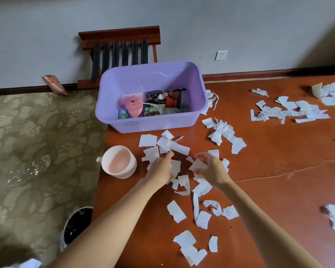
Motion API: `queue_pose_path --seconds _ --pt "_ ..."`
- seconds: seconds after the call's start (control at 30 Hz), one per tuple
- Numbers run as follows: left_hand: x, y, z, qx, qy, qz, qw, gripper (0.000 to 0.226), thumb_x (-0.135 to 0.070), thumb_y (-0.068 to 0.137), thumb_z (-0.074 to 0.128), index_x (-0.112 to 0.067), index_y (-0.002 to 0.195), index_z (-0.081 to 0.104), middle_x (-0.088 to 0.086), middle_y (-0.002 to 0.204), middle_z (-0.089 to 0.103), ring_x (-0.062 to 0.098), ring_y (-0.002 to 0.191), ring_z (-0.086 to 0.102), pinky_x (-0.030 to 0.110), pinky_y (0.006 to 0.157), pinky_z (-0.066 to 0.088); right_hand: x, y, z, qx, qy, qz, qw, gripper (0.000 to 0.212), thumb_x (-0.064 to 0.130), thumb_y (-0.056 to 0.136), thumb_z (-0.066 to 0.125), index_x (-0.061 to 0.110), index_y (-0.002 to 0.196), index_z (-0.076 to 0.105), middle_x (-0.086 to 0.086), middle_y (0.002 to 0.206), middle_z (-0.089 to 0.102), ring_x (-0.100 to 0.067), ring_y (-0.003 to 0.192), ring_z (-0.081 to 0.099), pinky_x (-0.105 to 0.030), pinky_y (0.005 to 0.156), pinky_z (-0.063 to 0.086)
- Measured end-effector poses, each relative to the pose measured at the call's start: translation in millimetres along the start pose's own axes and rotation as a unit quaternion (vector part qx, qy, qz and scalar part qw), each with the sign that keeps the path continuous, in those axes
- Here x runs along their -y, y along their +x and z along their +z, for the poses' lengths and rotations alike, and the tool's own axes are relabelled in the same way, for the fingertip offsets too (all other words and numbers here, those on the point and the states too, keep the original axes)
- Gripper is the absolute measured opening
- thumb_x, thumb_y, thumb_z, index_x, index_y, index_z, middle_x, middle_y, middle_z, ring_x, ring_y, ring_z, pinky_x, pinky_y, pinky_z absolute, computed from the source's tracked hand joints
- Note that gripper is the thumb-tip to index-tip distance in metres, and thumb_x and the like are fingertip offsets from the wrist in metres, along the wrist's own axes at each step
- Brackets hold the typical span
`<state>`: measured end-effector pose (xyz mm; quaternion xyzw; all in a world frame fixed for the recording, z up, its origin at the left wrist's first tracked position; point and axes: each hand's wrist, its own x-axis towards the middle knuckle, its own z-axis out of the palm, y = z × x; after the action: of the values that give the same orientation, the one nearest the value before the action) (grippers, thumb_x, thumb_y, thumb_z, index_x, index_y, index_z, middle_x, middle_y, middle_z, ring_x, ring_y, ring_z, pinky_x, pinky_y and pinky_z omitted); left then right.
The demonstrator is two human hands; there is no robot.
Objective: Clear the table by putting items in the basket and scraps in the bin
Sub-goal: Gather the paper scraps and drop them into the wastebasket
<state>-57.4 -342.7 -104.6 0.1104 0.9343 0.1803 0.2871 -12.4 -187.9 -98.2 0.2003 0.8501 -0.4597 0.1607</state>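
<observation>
My left hand and right hand each pinch torn paper scraps near the bench's left edge; feather-light and floppy, I'd bunch them from their edges.

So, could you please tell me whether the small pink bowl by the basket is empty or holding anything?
Empty: the pink bowl stands upright at the table edge, its bare inside showing.

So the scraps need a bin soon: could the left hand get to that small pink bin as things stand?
Probably yes. The pink bin stands open at the table's left edge, just left of the left hand, with nothing between them; that hand is gathering paper scraps.
</observation>
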Motion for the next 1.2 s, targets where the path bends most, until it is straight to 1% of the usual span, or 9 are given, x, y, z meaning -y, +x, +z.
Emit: queue_pose_path --seconds 0.17,0.33,0.43,0.53,0.6,0.67,0.8,1.03,1.2 --pt "-2.6 2.1 1.1 -0.06 0.074 0.024 0.995 0.035 -0.009 0.086 0.062 -0.016 0.117 0.048 0.007 0.132 0.045 0.021 0.115 0.05 0.029 0.087 0.051 -4.6 -16.1 22.9 0.042 -0.07 -0.03 0.996 0.045 0.01 0.084 0.067 0.013 0.125 0.051 -0.008 0.128 0.057 -0.023 0.106 0.061 -0.015 0.073 0.052" --pt "-6.3 -1.0 -3.2 -0.11 0.055 0.022 0.992 0.029 -0.011 0.089 0.058 -0.01 0.118 0.051 0.009 0.125 0.054 0.02 0.113 0.054 0.026 0.09 0.051 -6.5 -23.8 44.2 0.007 -0.115 -0.039 0.993 0.044 0.011 0.084 0.066 0.009 0.126 0.053 -0.009 0.126 0.058 -0.026 0.112 0.06 -0.027 0.094 0.051" --pt "-6.4 -10.7 -8.9 -0.127 0.005 0.009 0.992 0.024 -0.011 0.091 0.057 -0.008 0.114 0.053 0.011 0.115 0.063 0.023 0.105 0.062 0.026 0.085 0.052 -4.9 -23.2 45.2 -0.021 -0.128 -0.042 0.991 0.041 0.011 0.086 0.064 0.007 0.126 0.055 -0.009 0.124 0.059 -0.026 0.109 0.061 -0.023 0.089 0.052" --pt "-5.3 -17.0 -17.7 -0.146 -0.042 0.002 0.988 0.029 -0.007 0.089 0.059 -0.004 0.116 0.052 0.014 0.12 0.062 0.027 0.113 0.059 0.031 0.089 0.051 -2.2 -18.2 37.6 -0.068 -0.076 -0.011 0.995 0.032 0.012 0.089 0.059 0.006 0.121 0.058 -0.009 0.117 0.064 -0.023 0.091 0.064 -0.01 0.067 0.046" --pt "-3.2 -14.0 -23.3 -0.174 -0.07 -0.011 0.982 0.03 -0.005 0.086 0.062 -0.004 0.115 0.052 0.014 0.122 0.061 0.028 0.115 0.058 0.034 0.09 0.052 2.8 -12.9 27.1 -0.087 -0.043 0.008 0.995 0.023 0.009 0.089 0.06 0.005 0.112 0.06 -0.012 0.109 0.066 -0.016 0.077 0.058 -0.008 0.056 0.043" --pt "-2.6 -9.5 -26.7 -0.199 -0.084 -0.037 0.976 0.033 -0.003 0.086 0.062 -0.005 0.116 0.049 0.016 0.123 0.06 0.031 0.115 0.058 0.037 0.09 0.053 7.5 -7.3 19.6 -0.064 -0.04 0.0 0.997 0.02 0.009 0.086 0.063 0.005 0.106 0.061 -0.013 0.107 0.065 -0.015 0.076 0.055 -0.008 0.053 0.042" --pt "-3.6 -5.1 -23.5 -0.213 -0.066 -0.091 0.971 0.042 0.003 0.087 0.058 -0.004 0.123 0.038 0.019 0.128 0.055 0.035 0.117 0.055 0.039 0.091 0.049 14.7 -7.5 34.0 0.07 -0.116 -0.035 0.99 0.031 0.014 0.081 0.07 0.009 0.11 0.059 -0.01 0.117 0.062 -0.02 0.099 0.06 -0.017 0.074 0.049" --pt "0.7 0.8 -16.4 -0.199 -0.072 -0.136 0.968 0.045 0.007 0.088 0.051 -0.002 0.128 0.033 0.019 0.129 0.052 0.033 0.117 0.053 0.036 0.093 0.046 12.8 -4.7 53.2 0.042 -0.183 -0.054 0.981 0.043 0.016 0.083 0.069 0.017 0.121 0.049 -0.006 0.123 0.06 -0.023 0.111 0.06 -0.031 0.094 0.052" --pt "5.4 11.0 -15.2 -0.157 -0.035 -0.149 0.976 0.036 0.001 0.092 0.049 -0.003 0.128 0.045 0.017 0.13 0.051 0.031 0.12 0.049 0.035 0.097 0.042 9.7 6.3 50.3 0.011 -0.18 -0.036 0.983 0.034 0.016 0.082 0.07 0.012 0.114 0.059 -0.005 0.118 0.061 -0.02 0.103 0.062 -0.026 0.091 0.052"
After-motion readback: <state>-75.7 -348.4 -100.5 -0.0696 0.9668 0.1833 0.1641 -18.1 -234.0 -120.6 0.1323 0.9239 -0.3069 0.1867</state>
